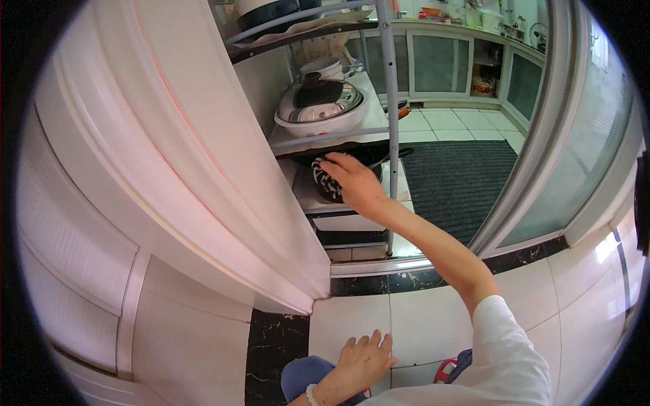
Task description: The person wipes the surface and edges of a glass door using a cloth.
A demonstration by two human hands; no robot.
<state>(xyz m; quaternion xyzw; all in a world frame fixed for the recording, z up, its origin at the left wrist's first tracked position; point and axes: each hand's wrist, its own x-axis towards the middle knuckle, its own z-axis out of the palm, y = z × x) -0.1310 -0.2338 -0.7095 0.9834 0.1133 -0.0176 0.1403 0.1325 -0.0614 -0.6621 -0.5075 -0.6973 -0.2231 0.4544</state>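
My right hand (358, 188) reaches into a metal rack at the doorway. Its fingers are wrapped over a rounded black item with a white pattern (325, 183), too small to name surely. The thumb is hidden behind the hand. A black wok (378, 151) sits right above and behind these fingers, its handle sticking out past the rack's post. My left hand (360, 361), with a white bead bracelet at the wrist, hovers palm down near my knee over the floor tiles. Its fingers are spread and hold nothing.
The grey rack post (390, 101) stands just right of my forearm. One shelf up rests a white basin (325, 122) with a glass-and-steel pot lid (345, 104) on it. A frosted sliding door (563, 167) borders the opening. Beyond lies a ribbed dark mat (457, 177).
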